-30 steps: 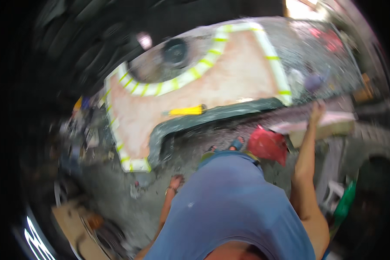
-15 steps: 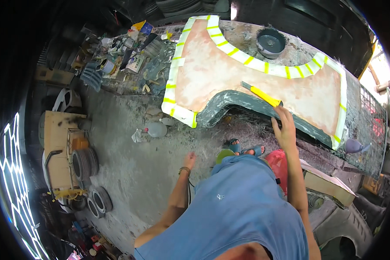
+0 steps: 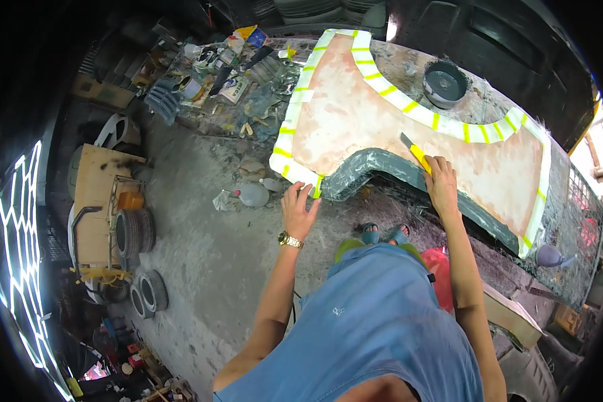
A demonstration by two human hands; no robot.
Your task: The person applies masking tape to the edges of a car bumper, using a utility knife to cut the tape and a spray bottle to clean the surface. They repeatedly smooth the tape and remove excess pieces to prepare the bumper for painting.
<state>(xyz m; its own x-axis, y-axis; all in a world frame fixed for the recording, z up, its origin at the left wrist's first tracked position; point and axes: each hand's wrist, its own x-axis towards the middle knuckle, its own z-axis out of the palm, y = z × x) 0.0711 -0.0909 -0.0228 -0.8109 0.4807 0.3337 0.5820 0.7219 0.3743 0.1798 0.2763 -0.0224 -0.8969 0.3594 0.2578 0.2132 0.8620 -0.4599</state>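
A large pinkish-tan fender-shaped panel lies on the workbench, its borders covered with white masking strips and yellow tape. Dark grey material lines its curved near edge. My right hand is closed around the handle of a yellow utility knife, whose blade points up and left over the panel. At the panel's near left corner, my left hand has its fingers apart against the white-taped edge; a gold watch is on that wrist.
A dark round tub stands behind the panel. Cluttered tools and scraps cover the bench's left end. A plastic bottle lies on the floor, with tyres farther left. A red plastic bag is beside my legs.
My left hand has risen from beside my body to the panel's near left corner. My right hand has taken a fuller grip on the utility knife. The view has shifted slightly.
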